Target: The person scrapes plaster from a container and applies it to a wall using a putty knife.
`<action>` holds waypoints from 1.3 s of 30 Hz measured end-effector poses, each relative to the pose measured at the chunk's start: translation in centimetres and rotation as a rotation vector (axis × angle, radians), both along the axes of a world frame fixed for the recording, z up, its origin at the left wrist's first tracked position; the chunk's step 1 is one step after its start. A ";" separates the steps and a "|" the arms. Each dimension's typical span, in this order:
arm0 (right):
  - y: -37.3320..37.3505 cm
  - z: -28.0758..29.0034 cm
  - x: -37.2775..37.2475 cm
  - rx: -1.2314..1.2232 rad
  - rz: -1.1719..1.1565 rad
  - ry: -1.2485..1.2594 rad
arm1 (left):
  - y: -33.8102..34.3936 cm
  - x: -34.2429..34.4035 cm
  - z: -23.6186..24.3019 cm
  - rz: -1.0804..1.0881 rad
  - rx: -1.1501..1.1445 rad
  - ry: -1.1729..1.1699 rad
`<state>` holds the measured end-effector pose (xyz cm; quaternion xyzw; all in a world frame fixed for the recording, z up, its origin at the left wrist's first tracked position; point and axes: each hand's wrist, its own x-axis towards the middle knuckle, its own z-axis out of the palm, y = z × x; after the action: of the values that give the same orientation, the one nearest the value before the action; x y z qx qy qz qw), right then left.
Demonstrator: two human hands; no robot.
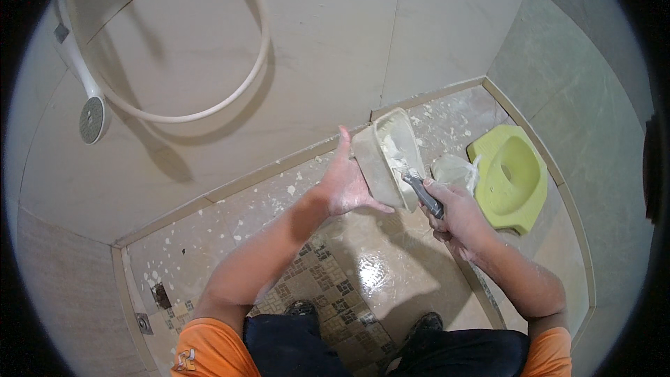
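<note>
My left hand [345, 185] holds a whitish plastic tub [373, 167] from its base, thumb and fingers spread around it. The tub is tilted on its side, its mouth toward my right hand. White paste [396, 157] coats the inside. My right hand [460, 216] is closed around the dark grey handle of a putty knife [423, 194], whose blade reaches into the tub's mouth and is mostly hidden by paste. Just beyond my right hand lies a translucent plastic bag [452, 169], contents unclear.
A yellow-green squat toilet pan [513, 178] sits at the right. White splatters dot the tiled floor [262, 206] along the wall. A shower head [92, 119] and its looped hose [262, 49] hang at the left. A floor drain [144, 324] and a dark hole [161, 297] are at the lower left.
</note>
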<state>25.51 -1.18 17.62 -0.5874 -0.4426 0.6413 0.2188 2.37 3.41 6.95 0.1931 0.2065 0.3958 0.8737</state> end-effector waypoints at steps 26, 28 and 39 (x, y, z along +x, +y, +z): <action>-0.2 1.1 3.3 1.319 0.320 -0.699 | -0.2 -2.9 2.5 0.387 0.087 -0.203; 0.0 0.4 3.2 1.233 0.291 -0.703 | -0.4 -2.9 3.0 0.409 0.081 -0.240; -2.1 0.2 -1.1 0.757 0.309 -0.430 | -0.1 -2.3 1.9 0.509 0.213 -0.210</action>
<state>24.42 -3.29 17.84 -0.5130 -0.7634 0.3230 0.2229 0.08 3.31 8.83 0.1837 0.1138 0.6396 0.7377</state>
